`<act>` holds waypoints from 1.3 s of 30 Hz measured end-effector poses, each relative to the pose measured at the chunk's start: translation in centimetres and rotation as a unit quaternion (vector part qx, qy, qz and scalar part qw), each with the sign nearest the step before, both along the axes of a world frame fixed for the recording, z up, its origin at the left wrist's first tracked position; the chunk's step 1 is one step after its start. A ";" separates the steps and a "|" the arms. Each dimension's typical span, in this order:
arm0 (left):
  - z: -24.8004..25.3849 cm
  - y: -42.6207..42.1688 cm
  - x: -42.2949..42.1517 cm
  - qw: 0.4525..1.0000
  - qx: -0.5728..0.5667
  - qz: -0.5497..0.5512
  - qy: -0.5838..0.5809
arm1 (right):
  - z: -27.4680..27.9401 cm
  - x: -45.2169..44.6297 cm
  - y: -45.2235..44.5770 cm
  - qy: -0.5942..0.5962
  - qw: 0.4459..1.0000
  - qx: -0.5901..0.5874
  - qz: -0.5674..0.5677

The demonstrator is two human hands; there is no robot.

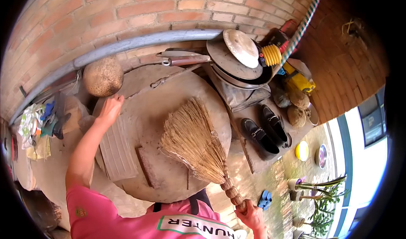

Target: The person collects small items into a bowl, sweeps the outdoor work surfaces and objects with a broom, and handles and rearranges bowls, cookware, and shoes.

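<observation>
My right hand (250, 215) is closed around the bound handle of a straw broom (192, 137). The broom's wide bristles lie over a round, dusty tabletop (169, 179). At the far left edge of that top, my left hand (110, 111) is closed, fingertips pinched at the near end of a thin dark rod (173, 75). The rod runs toward the pan, with a small hook-like loop along it. Just beyond my left hand sits a round brown gourd-like ball (103, 75). Ridged flat board (118, 150) and a narrow brown strip (145, 167) rest on the tabletop.
A lidded pan (237, 65) stands at the back right by a brick wall (144, 6). Black shoes (260, 137) lie on a board to the right. Plastic bags (36, 120) are at left. Blue slippers (265, 200) and potted plants (321, 209) are on the floor.
</observation>
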State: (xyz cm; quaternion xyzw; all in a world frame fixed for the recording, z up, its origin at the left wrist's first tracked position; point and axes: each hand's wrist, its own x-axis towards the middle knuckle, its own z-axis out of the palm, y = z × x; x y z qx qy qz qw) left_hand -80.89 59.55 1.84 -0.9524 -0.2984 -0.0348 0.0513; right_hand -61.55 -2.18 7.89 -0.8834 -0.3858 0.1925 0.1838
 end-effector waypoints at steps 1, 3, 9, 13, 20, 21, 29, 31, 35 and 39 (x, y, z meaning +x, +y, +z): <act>0.9 -0.6 -0.1 1.000 -0.011 -0.005 0.004 | 0.2 -0.3 0.3 -0.007 1.000 0.001 0.002; 2.3 -1.3 -0.4 0.999 -0.031 -0.019 0.011 | -0.3 -0.9 0.5 -0.008 1.000 -0.010 -0.005; 4.7 -4.1 -2.2 0.993 -0.113 -0.043 0.014 | -3.3 -2.0 0.5 0.005 1.000 0.020 -0.012; 7.8 -7.1 -4.8 0.989 -0.147 -0.033 -0.011 | -3.8 -1.7 2.4 -0.014 1.000 0.023 -0.005; 11.4 -12.7 -13.3 0.991 -0.128 0.000 -0.037 | -7.1 0.6 6.9 -0.079 0.994 0.043 0.068; 12.1 -14.1 -14.2 0.990 -0.133 0.006 -0.036 | -7.6 0.9 7.8 -0.085 0.992 0.049 0.079; 14.7 -26.1 -17.8 0.989 -0.150 0.011 -0.011 | -9.1 0.3 12.3 -0.121 0.978 0.098 0.138; 14.7 -29.2 -17.6 0.988 -0.154 0.013 -0.015 | -7.3 1.0 10.6 0.030 0.964 0.249 0.082; 14.7 -35.0 -16.1 0.978 -0.204 -0.004 -0.053 | -0.7 4.0 5.1 0.411 0.798 0.436 -0.055; 14.6 -38.8 -14.3 0.946 -0.316 -0.038 -0.058 | 3.1 7.1 -1.2 0.456 0.691 0.551 -0.103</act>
